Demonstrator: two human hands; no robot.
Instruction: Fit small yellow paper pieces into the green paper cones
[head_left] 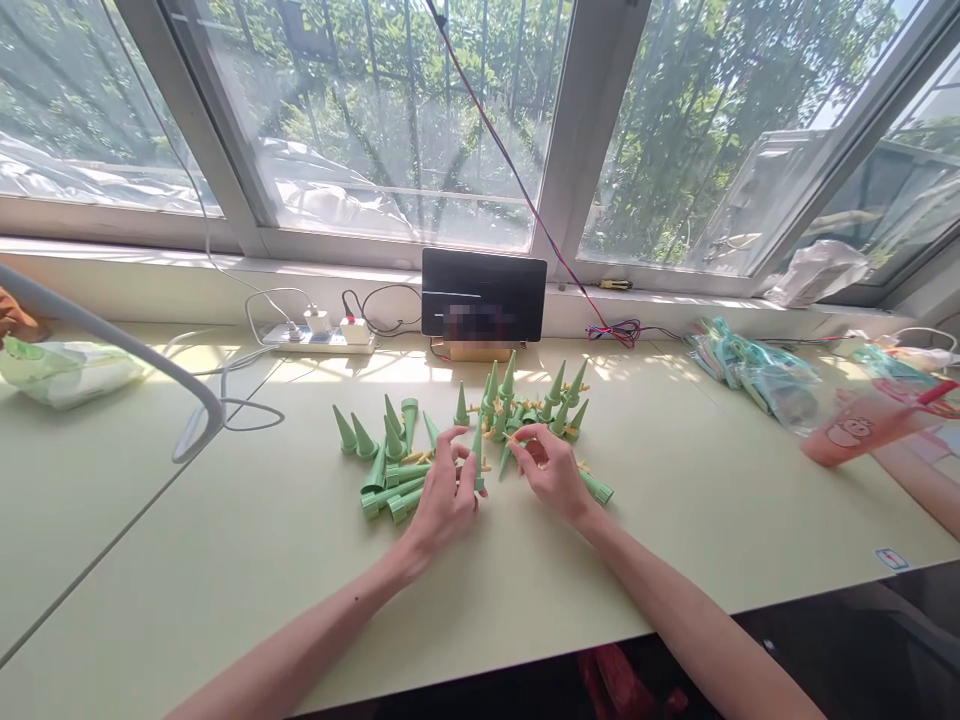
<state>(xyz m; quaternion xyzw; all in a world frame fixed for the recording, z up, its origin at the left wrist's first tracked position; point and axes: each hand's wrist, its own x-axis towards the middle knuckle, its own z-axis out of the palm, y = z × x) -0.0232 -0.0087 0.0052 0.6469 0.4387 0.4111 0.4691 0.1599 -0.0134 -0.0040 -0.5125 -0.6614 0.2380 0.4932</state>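
Note:
My left hand (448, 490) is closed around a green cone-shaped spike (478, 455), point upward. Facing it, my right hand (551, 470) pinches what looks like a small yellow piece (509, 438) between thumb and index finger. Just below those fingertips, another green spike (505, 461) points down; whether it is held I cannot tell. Several green spikes stand around my hands, such as the upright spike (343, 430) on the left and the spike (576, 384) at the back right. Ribbed green tubes (381, 500) lie beside my left hand, with yellow pieces (417, 458) among them.
A tablet (484, 295) leans at the back near the window. Left of it lies a power strip (322, 340) with cables. A grey curved bar (150, 345) crosses the left side. Plastic bags (757, 370) and a pink cup (847, 430) are right, near another person's arm (915, 485).

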